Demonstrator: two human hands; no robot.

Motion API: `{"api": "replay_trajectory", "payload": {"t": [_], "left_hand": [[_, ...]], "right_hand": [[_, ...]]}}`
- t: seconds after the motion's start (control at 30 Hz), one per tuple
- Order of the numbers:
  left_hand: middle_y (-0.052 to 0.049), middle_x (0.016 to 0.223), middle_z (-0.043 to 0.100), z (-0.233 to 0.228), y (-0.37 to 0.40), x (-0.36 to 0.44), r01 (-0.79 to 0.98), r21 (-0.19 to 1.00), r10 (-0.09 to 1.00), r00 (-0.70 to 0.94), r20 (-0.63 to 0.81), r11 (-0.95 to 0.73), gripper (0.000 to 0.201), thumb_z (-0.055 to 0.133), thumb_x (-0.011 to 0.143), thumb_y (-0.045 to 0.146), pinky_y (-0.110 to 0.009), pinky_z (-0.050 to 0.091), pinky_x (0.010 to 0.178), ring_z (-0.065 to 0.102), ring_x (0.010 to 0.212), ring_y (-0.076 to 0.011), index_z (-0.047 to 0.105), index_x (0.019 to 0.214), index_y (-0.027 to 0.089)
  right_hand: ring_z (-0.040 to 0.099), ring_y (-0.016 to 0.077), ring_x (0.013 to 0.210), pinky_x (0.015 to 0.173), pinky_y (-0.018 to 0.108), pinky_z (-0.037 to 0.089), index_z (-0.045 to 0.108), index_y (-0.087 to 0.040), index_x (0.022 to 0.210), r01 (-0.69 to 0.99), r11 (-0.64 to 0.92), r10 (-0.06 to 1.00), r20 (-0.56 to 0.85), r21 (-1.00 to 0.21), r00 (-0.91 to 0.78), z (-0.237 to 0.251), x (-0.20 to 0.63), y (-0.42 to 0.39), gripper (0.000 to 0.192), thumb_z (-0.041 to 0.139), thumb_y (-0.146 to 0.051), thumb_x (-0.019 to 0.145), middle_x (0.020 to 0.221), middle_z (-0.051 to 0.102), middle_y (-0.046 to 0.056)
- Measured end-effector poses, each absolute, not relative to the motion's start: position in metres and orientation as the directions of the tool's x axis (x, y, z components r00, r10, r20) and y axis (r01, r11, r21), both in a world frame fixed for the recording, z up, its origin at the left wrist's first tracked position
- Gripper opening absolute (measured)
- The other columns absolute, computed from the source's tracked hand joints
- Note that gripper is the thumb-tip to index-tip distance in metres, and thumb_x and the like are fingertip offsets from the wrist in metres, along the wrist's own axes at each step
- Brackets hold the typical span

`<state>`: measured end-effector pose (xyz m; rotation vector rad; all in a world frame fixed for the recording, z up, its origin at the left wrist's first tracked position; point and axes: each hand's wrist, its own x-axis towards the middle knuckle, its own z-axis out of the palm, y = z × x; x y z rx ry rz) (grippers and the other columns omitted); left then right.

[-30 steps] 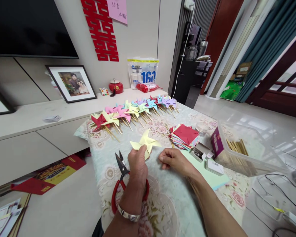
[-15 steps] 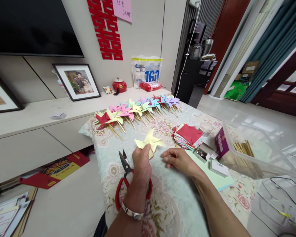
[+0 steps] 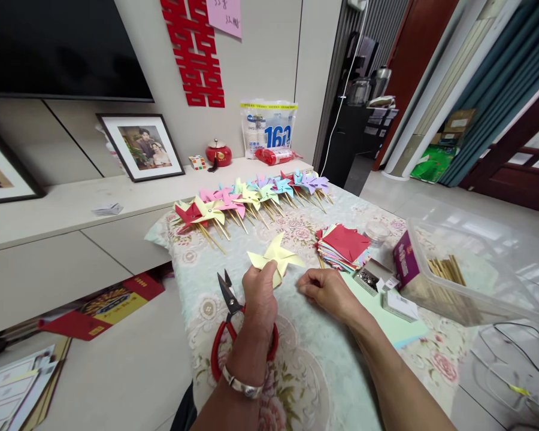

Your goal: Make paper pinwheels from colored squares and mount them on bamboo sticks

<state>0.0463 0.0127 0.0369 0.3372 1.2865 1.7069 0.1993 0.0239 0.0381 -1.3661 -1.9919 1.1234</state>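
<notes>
Head view: left hand (image 3: 259, 299) pinched the yellow pinwheel (image 3: 280, 255) over the counter (image 3: 326, 371), thumb on top, other fingers tucked beneath. Right hand (image 3: 327, 292), apart from it at 4 o'clock, was curled inward; could not tell whether it held anything. Scissors (image 3: 230, 303), red-handled, blades parted, lay at 8 o'clock, partly hidden. Pinwheels on sticks (image 3: 250, 199) lined 11 o'clock. Paper stack (image 3: 345, 243), red uppermost, sat near 3 o'clock; farther out that way stood the fastener box (image 3: 379, 269) and clear tub (image 3: 415, 291) containing sticks.
</notes>
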Motion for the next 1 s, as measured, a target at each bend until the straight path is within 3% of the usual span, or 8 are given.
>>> {"api": "replay_trajectory", "payload": {"t": [0.1,0.23,0.47,0.7,1.0], "left_hand": [[0.002,0.051,0.062,0.035,0.014,0.046,-0.501,0.865,0.803,-0.514,-0.302,0.004,0.025,0.071,0.053,0.030,-0.023,0.035,0.047,0.052,0.048,-0.0127,0.066,0.072,0.013],[0.001,0.050,0.061,0.035,0.014,0.046,-0.502,0.865,0.800,-0.517,-0.305,0.005,0.025,0.071,0.053,0.030,-0.022,0.035,0.046,0.052,0.047,-0.0128,0.066,0.070,0.013],[0.001,0.051,0.062,0.036,0.014,0.046,-0.506,0.863,0.798,-0.516,-0.311,0.009,0.023,0.072,0.053,0.030,-0.022,0.036,0.046,0.053,0.048,-0.0129,0.065,0.068,0.014],[0.002,0.051,0.061,0.035,0.013,0.046,-0.497,0.868,0.805,-0.510,-0.302,0.010,0.022,0.071,0.055,0.028,-0.022,0.036,0.046,0.052,0.048,-0.0123,0.065,0.070,0.014],[0.003,0.050,0.061,0.036,0.013,0.047,-0.508,0.862,0.801,-0.514,-0.307,0.004,0.024,0.071,0.053,0.030,-0.022,0.036,0.047,0.052,0.048,-0.0122,0.063,0.069,0.014]], "right_hand": [[0.053,0.0137,0.059,0.056,0.023,0.037,0.072,-0.019,0.080,0.621,0.251,0.916,-0.026,-0.743,-0.401,0.040,0.200,0.023,0.009,0.063,-0.022,0.078,0.064,0.064,-0.002],[0.055,0.0145,0.058,0.057,0.023,0.038,0.074,-0.019,0.092,0.642,0.241,0.921,-0.036,-0.728,-0.387,0.043,0.202,0.024,0.016,0.062,-0.022,0.083,0.065,0.066,-0.001],[0.058,0.0159,0.069,0.065,0.024,0.038,0.069,-0.018,0.075,0.679,0.349,0.918,0.088,-0.646,-0.388,0.048,0.206,0.026,0.017,0.055,-0.012,0.083,0.072,0.068,0.001],[0.061,0.0173,0.080,0.074,0.024,0.039,0.071,-0.018,0.082,0.736,0.408,0.876,0.005,-0.540,-0.482,0.050,0.197,0.020,0.017,0.058,-0.006,0.081,0.085,0.070,0.005],[0.057,0.0153,0.078,0.069,0.023,0.035,0.064,-0.018,0.078,0.774,0.454,0.854,-0.031,-0.442,-0.519,0.053,0.193,0.017,0.021,0.054,0.001,0.078,0.085,0.066,0.005]]}}
